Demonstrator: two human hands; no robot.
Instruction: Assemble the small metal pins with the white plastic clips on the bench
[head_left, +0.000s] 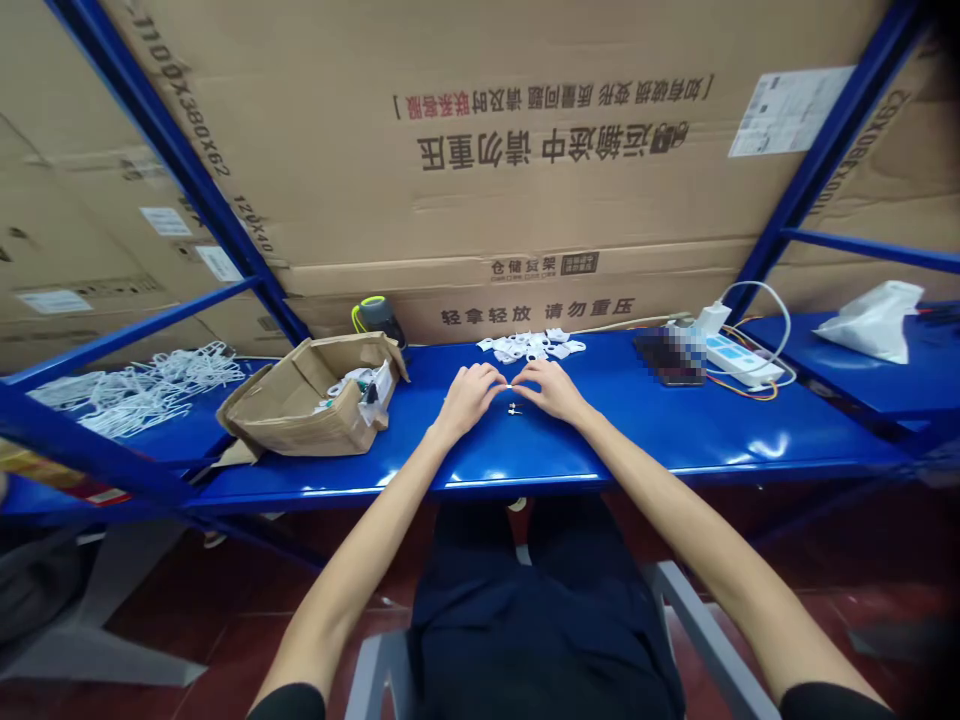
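My left hand (470, 397) and my right hand (553, 390) meet over the blue tabletop (540, 455), fingertips pinched close together. Between them shows a tiny white piece (509, 388), too small to name, gripped from both sides. Just below it on the table lie a couple of small white pieces with dark, thin ends (514, 411). Beyond my hands is a loose pile of flat white plastic pieces (531, 346), some with round holes.
An open cardboard box (300, 400) with small parts stands left, a dark cylindrical speaker (384, 322) behind it. At right lie a phone (679, 365), a white power strip (742, 360) with cables, and a white bag (874, 320). White wire hooks (142, 385) lie far left. Blue posts (176, 165) frame the table.
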